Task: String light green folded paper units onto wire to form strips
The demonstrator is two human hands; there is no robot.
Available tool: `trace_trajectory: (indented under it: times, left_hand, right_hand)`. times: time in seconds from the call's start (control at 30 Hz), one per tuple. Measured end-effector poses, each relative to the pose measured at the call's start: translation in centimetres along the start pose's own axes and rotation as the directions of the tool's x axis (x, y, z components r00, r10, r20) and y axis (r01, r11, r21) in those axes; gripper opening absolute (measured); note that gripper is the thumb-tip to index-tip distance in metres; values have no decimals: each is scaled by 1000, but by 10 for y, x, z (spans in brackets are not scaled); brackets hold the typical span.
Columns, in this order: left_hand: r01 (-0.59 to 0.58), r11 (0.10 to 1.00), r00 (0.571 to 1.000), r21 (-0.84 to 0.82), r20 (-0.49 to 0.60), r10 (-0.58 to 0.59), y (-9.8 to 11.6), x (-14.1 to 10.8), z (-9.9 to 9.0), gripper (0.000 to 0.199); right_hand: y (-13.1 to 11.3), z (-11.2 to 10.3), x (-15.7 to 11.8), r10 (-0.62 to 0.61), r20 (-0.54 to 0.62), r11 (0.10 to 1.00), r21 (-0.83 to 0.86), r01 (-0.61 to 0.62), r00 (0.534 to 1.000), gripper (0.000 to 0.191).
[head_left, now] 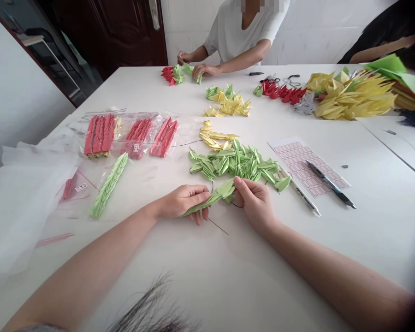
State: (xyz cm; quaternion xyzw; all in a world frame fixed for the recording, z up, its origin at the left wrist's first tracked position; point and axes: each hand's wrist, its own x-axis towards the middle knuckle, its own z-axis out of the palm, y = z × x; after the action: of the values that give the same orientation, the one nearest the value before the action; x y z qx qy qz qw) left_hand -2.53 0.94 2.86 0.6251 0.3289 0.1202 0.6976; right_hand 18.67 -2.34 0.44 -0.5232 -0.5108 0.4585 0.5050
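Nearest the camera, the person's left hand [183, 201] and right hand [254, 203] are working just above a white table [207, 276]. The left grip is closing around a short strand of folded green paper units [207, 199], and the right grip is pinching together on its upper end, with a thin black wire [218, 226] trailing below. Just beyond the hands, a loose heap of green paper units [233, 163] is waiting unstrung, and a smaller run of yellow paper units [218, 137] is lying beside it. To the left, one long, finished-looking green strand [109, 184] is resting on a clear plastic bag [148, 173], and tight red strands [99, 136] are sitting bagged farther on. To the right, a black pen [330, 183] is lying on a sheet of pink labels [306, 166]. Across the table, a co-worker's hands [193, 62] are handling green units, and a large yellow pile [352, 94] is spreading toward the far right.
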Motion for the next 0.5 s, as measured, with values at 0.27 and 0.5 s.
trace_trajectory:
  times: [0.27,0.5]
  left_hand:
    - [-49,999,998,21,-47,49,-4,-1,2,42]
    - [-70,997,993,16,-89,71,-8,1,4,41]
  right_hand:
    - [-2,0,-1,-165,-44,965,-212,152,985,62]
    - [-1,0,-2,-203,-49,954,-234,186,978,61]
